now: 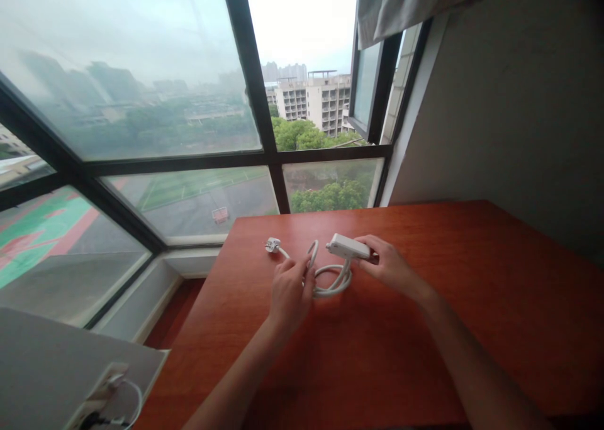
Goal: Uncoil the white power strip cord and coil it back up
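A white power strip [349, 246] is tilted above the tabletop, and the fingers of my right hand [389, 263] are closed round its right end. Its white cord [336, 285] hangs in loops below it and to the left. Those loops pass into my left hand [290, 292], whose thumb and fingers are closed on the cord. Beyond my left hand, the white plug [272, 245] at the cord's end shows its metal pins. My left fingers hide part of the cord.
The reddish-brown wooden table [377, 367] spans the foreground. Dark-framed windows [271, 156] stand behind it, one pane open at the right under a curtain [406, 2]. A wall socket [106, 386] with a white cable plugged in is at the lower left.
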`<state>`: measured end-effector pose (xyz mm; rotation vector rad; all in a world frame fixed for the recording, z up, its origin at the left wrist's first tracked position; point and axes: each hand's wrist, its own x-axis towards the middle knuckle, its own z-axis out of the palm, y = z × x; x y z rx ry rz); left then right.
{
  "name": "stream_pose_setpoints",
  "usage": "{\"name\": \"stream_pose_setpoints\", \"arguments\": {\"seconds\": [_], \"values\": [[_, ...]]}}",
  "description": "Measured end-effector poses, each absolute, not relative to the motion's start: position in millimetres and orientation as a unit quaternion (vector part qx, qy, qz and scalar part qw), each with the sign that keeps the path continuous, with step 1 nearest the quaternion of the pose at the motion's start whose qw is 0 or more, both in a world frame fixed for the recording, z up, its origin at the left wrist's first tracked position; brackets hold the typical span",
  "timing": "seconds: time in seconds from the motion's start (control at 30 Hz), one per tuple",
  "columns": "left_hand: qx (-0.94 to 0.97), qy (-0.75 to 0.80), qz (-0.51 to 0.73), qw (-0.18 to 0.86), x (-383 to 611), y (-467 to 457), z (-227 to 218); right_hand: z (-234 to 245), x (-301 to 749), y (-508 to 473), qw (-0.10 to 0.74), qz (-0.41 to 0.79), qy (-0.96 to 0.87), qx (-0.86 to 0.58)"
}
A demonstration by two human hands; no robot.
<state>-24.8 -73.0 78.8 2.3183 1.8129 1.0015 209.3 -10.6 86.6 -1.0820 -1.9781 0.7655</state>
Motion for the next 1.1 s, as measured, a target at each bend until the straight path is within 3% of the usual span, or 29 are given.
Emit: {"name": "stream_pose_setpoints", "arguments": {"seconds": [0.37,0.63,0.93,1.0,1.1], "values": [[0.742,0.48,0.452,0.12,-26.8,-72.9,64.2,94.7,191.1,-22.4,0.365,0.278,-0.784,-0.417],[0.8,0.467,0.373,0.054,-27.7,-77.4,74.3,88.4,185.1,-20.4,0.394,0.327,-0.751,-0.418],[0.864,0.397,0.307,0.051,-18.8,-83.3,88.0,84.9,165.7,-28.2,0.471,0.591,-0.55,-0.355],[0.876,0.394,0.273,0.046,-17.5,-83.7,90.6,83.7,166.4,-26.2,0.462,0.592,-0.547,-0.369],[0.886,0.398,0.236,0.038,-16.9,-84.9,92.6,85.3,164.4,-21.1,0.405,0.487,-0.653,-0.415]]}}
